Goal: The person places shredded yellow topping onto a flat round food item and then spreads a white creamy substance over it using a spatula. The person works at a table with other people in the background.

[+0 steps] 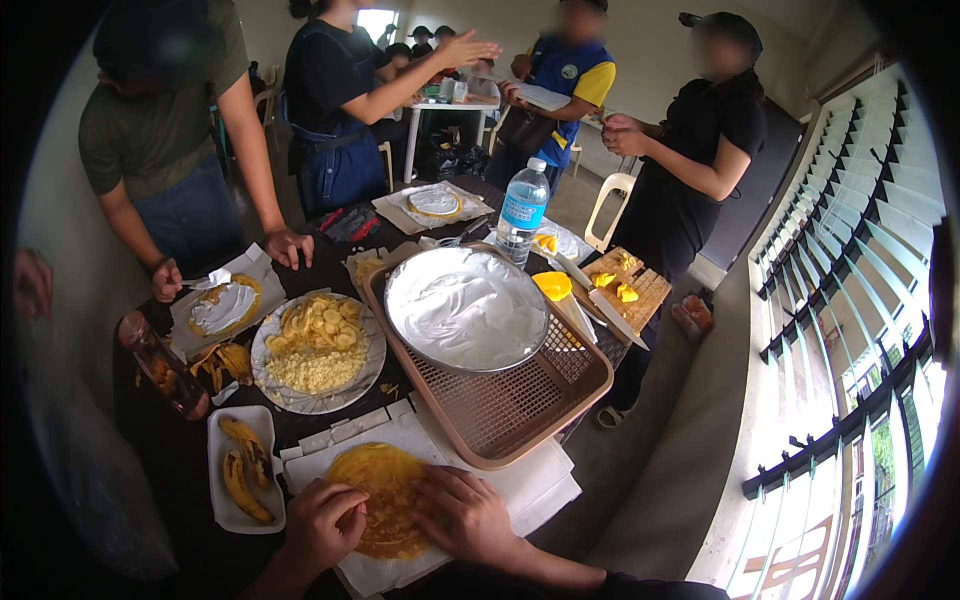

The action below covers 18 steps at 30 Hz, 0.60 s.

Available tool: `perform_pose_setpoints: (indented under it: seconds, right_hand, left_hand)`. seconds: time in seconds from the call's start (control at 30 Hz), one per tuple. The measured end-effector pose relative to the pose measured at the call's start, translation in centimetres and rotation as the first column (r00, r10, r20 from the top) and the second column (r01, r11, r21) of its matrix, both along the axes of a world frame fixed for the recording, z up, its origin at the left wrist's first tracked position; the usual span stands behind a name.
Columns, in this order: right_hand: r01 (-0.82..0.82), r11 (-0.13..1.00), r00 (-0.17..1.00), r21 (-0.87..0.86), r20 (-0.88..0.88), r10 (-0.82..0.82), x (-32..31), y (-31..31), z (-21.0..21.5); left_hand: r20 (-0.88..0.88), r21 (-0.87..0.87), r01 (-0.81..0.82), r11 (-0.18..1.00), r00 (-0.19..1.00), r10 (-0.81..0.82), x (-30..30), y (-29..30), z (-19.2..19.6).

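At six o'clock in the head view, a yellow round (pixel 385 480), thin by the look of it, lies flat on white paper (pixel 535 490) on the dark tabletop (pixel 310 430). The left hand (pixel 322 525) covers its eight o'clock edge, the grip narrow, thumb and fingertips drawn together; I cannot tell whether they pinch any of the round. The right hand (pixel 470 512) lies over the three o'clock side, its grip wide, fingers spread and touching the surface. If one side were pulled while the other is pressed, the round could tear, since it may be stuck to the paper.

Toward one o'clock from it, a brown basket (pixel 480 420) overlaps the paper and carries a wide bowl (pixel 465 300) of white cream; dragging the paper might jog the basket and slop the cream. A plate (pixel 290 397) of sliced fruit sits at eleven o'clock. Further off, toward two, a knife (pixel 618 318) juts past its wooden board (pixel 640 290), so a knock could drop it.
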State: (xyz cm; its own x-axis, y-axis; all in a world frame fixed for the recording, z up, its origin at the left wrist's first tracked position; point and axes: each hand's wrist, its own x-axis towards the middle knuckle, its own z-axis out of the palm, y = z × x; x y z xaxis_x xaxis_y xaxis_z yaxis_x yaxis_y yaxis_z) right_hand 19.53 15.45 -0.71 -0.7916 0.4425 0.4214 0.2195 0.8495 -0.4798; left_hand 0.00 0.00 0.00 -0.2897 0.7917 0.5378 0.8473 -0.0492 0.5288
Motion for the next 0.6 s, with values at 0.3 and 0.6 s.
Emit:
perform_pose_setpoints:
  seconds: [0.3,0.6]
  right_hand:
    - [-0.015,1.000,1.000,-0.001,-0.006,0.015,-0.02,-0.06,-0.12]
    - [-0.021,1.000,1.000,0.007,-0.007,0.021,0.14,0.08,-0.21]
  left_hand:
    - [-0.004,-0.002,0.007,1.000,1.000,-0.007,-0.15,-0.07,-0.01]
    - [0.000,-0.001,0.006,1.000,1.000,-0.006,0.02,-0.01,-0.09]
